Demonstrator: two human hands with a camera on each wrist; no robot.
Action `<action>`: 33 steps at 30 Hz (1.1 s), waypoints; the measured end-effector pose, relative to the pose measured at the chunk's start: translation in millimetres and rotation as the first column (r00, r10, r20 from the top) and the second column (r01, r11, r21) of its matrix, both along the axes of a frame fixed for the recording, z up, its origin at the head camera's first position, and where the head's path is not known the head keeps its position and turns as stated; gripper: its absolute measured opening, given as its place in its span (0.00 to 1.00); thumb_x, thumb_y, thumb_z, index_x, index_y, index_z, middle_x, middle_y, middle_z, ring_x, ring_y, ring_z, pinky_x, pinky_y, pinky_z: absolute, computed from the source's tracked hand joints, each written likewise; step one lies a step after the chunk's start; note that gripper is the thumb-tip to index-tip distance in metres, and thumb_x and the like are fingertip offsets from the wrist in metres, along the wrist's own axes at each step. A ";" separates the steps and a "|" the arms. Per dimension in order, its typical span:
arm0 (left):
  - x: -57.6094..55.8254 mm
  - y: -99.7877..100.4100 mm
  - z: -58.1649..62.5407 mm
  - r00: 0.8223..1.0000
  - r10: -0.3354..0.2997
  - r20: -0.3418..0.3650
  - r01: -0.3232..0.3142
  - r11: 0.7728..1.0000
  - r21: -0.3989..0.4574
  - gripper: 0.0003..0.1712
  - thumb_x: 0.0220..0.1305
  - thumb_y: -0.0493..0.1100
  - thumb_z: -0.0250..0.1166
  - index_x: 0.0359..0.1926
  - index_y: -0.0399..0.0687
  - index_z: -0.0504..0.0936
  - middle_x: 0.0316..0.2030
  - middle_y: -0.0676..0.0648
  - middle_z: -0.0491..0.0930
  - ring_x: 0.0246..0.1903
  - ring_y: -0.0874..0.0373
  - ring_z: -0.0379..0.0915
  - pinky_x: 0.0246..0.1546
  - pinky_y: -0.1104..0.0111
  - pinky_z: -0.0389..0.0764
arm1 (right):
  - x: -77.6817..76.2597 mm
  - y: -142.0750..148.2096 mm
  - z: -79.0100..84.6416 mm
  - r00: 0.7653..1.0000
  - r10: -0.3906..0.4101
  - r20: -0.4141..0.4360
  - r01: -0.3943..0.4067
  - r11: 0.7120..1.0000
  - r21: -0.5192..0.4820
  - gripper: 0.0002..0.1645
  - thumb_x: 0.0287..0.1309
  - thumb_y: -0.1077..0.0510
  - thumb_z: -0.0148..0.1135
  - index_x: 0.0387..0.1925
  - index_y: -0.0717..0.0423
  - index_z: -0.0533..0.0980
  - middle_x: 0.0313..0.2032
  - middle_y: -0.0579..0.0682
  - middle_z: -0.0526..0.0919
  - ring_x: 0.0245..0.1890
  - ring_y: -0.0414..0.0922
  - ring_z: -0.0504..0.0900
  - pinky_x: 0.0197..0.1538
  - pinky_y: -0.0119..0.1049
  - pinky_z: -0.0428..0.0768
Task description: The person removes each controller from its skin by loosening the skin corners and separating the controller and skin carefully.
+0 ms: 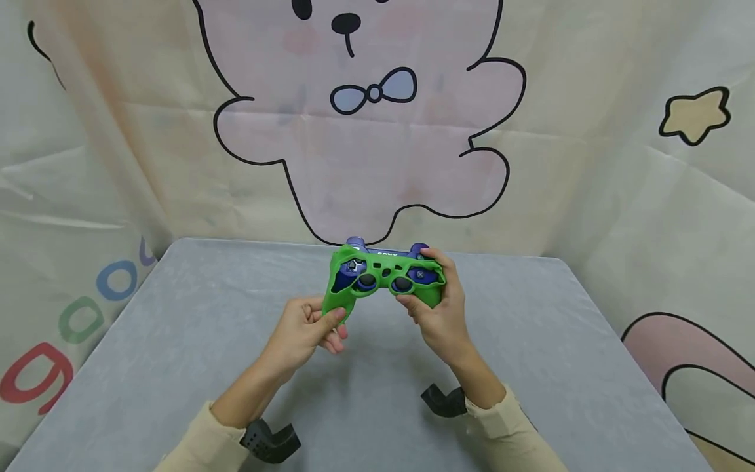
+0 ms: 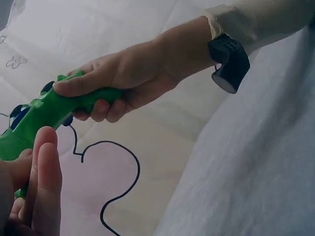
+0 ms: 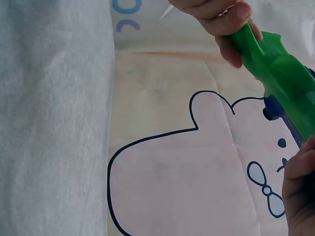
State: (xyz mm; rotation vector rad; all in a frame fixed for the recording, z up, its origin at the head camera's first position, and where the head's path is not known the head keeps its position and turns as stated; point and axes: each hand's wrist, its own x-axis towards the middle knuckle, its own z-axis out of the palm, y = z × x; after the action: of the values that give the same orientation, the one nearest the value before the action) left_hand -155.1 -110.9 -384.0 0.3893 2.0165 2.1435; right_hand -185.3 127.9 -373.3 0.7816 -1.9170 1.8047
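The left grip (image 1: pixel 302 332) pinches the lower tip of a green cover (image 1: pixel 339 301) between thumb and fingers; in its own wrist view, two of its fingers (image 2: pixel 47 172) stand nearly straight. The right grip (image 1: pixel 442 320) is wrapped round the opposite handle of a blue controller (image 1: pixel 421 274), cover and all, with the thumb under the near stick and a finger over the top corner.

The controller is held up in front of the person, face towards them, near the worktop's far edge as seen from the head. Its body is a deep violet-blue, with two black sticks (image 1: pixel 402 284) poking through round holes, a D-pad (image 1: pixel 354 265) at one side and buttons at the other. The cover is bright, smooth green and sits askew: the opening by the D-pad slants and gapes, and the upper strip with white lettering (image 1: pixel 387 254) stands out above it. Whether a handle fills the pinched end cannot be told.

Black mounts (image 1: pixel 271 442) are worn at both wrists, beside cream sleeves (image 1: pixel 203 439). Below spreads the grey worktop (image 1: pixel 377 406). Behind hangs a pale backdrop (image 1: pixel 377 164) printed with a pink animal in a blue bow (image 1: pixel 374 93).
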 end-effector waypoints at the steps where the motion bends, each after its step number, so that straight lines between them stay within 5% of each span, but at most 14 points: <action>1: 0.6 0.7 0.0 1.000 0.005 0.016 -0.005 1.000 0.003 0.19 0.74 0.43 0.60 0.46 0.24 0.78 0.22 0.53 0.84 0.18 0.64 0.82 0.25 0.69 0.85 | 0.4 0.0 0.0 1.000 -0.004 -0.001 0.004 1.000 -0.004 0.45 0.53 0.75 0.70 0.70 0.62 0.60 0.47 0.54 0.74 0.24 0.38 0.75 0.22 0.28 0.78; 10: 3.4 14.6 0.1 0.998 0.063 -0.028 -0.064 0.997 -0.032 0.23 0.77 0.44 0.56 0.38 0.23 0.81 0.20 0.49 0.81 0.15 0.63 0.80 0.22 0.68 0.84 | -4.2 0.3 0.3 0.999 -0.020 -0.025 0.018 0.996 -0.085 0.41 0.55 0.72 0.69 0.66 0.67 0.60 0.42 0.48 0.77 0.21 0.37 0.71 0.21 0.26 0.73; 17: 10.1 20.4 5.4 0.989 0.088 -0.122 -0.101 0.990 -0.102 0.20 0.78 0.43 0.54 0.38 0.28 0.83 0.20 0.37 0.82 0.15 0.61 0.79 0.21 0.66 0.83 | -4.6 -0.4 -1.3 0.999 -0.033 -0.038 0.027 0.987 -0.158 0.44 0.56 0.55 0.71 0.66 0.69 0.60 0.37 0.44 0.78 0.19 0.36 0.71 0.21 0.24 0.72; 24: 12.1 19.7 4.1 0.984 0.081 -0.157 -0.124 0.950 -0.286 0.22 0.79 0.48 0.54 0.35 0.35 0.85 0.22 0.43 0.84 0.22 0.56 0.81 0.26 0.68 0.83 | -7.1 4.8 -1.8 0.999 0.002 -0.036 -0.007 0.991 -0.130 0.42 0.57 0.55 0.71 0.64 0.68 0.60 0.36 0.44 0.79 0.18 0.37 0.71 0.20 0.26 0.73; 28: 10.4 9.3 12.1 0.976 0.035 -0.216 -0.104 0.943 -0.316 0.19 0.78 0.50 0.55 0.52 0.40 0.82 0.40 0.43 0.88 0.35 0.60 0.84 0.35 0.67 0.85 | -3.2 9.0 4.0 0.998 0.045 -0.052 -0.049 0.996 -0.077 0.43 0.58 0.53 0.72 0.66 0.64 0.60 0.39 0.45 0.79 0.19 0.37 0.72 0.21 0.27 0.75; 30: 9.5 3.1 17.0 0.973 0.019 -0.230 -0.078 0.965 -0.249 0.22 0.78 0.48 0.56 0.66 0.44 0.73 0.49 0.40 0.86 0.41 0.59 0.85 0.39 0.64 0.86 | 0.7 8.6 7.1 0.996 0.082 -0.043 -0.084 0.995 -0.048 0.43 0.59 0.53 0.72 0.67 0.61 0.59 0.40 0.46 0.79 0.19 0.38 0.73 0.21 0.27 0.75; 33: 8.2 -0.4 21.4 0.980 -0.016 -0.196 -0.006 0.994 -0.111 0.29 0.77 0.44 0.56 0.74 0.48 0.61 0.52 0.39 0.84 0.43 0.57 0.85 0.42 0.61 0.87 | 7.4 5.3 10.3 0.993 0.121 0.005 -0.121 0.993 0.002 0.42 0.60 0.56 0.71 0.68 0.59 0.59 0.43 0.47 0.78 0.20 0.38 0.73 0.21 0.30 0.76</action>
State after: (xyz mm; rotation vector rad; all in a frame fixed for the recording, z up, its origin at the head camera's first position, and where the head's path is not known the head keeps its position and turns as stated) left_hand -146.9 -111.4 -362.6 0.6102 2.2246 2.0497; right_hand -178.0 133.2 -363.0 0.9135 -1.9117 1.8770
